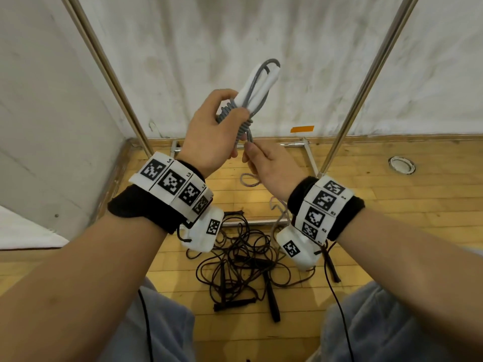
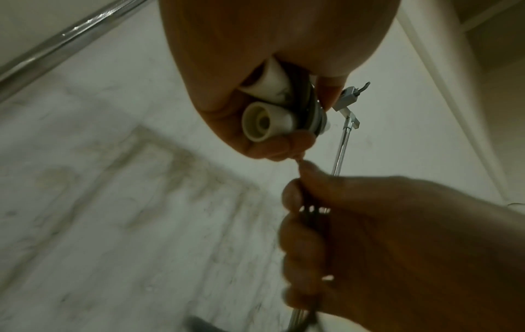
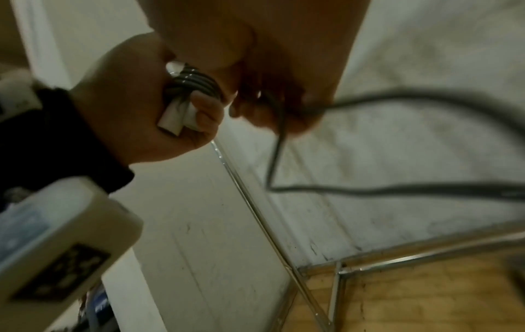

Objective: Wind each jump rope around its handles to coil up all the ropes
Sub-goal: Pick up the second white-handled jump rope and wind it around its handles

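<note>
My left hand (image 1: 211, 131) grips two white jump rope handles (image 1: 261, 87) held side by side, upright in front of me. Grey rope (image 1: 241, 126) is wound in several turns around their lower part, and a loop runs up over their tips. My right hand (image 1: 264, 160) sits just below and pinches the loose grey rope between thumb and fingers. The left wrist view shows the handle ends (image 2: 267, 119) in my left hand (image 2: 255, 74), with my right hand (image 2: 369, 235) closed around the rope. In the right wrist view the free rope (image 3: 369, 191) hangs slack from my right hand (image 3: 270, 101).
A tangled pile of dark jump ropes with black handles (image 1: 243, 259) lies on the wooden floor between my knees. Metal frame poles (image 1: 366, 100) rise left and right, with a white sheet behind. Sensor cables (image 1: 337, 296) hang from my wrists.
</note>
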The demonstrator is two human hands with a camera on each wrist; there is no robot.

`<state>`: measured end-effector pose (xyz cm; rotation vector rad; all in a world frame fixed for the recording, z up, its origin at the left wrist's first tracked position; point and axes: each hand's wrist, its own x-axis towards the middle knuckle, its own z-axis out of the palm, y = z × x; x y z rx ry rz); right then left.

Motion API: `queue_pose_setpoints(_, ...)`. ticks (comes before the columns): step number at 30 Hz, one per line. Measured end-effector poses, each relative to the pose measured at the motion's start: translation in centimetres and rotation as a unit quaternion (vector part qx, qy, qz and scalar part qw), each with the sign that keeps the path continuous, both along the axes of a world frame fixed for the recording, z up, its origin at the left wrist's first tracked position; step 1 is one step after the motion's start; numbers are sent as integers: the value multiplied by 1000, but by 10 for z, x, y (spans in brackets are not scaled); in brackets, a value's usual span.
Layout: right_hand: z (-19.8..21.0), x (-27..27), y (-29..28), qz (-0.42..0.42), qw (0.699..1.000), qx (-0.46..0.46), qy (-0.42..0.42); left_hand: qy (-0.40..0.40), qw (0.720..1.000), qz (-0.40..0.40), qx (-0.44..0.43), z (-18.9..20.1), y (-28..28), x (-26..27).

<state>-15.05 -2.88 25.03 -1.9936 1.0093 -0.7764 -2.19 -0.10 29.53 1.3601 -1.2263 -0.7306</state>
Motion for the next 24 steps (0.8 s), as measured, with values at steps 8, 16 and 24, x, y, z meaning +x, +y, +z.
queue_pose_setpoints(8, -8, -5, 0, -18, 995, 102, 7, -53, 997, 50, -16, -3, -4, 15)
queue_pose_setpoints(16, -5, -10, 0, -2, 996, 85, -7, -330, 937, 111, 11, -24, -8, 36)
queue_pose_setpoints(24, 7, -12, 5, 19, 995, 93, 41, -480, 868, 64, 112, -45, -14, 37)
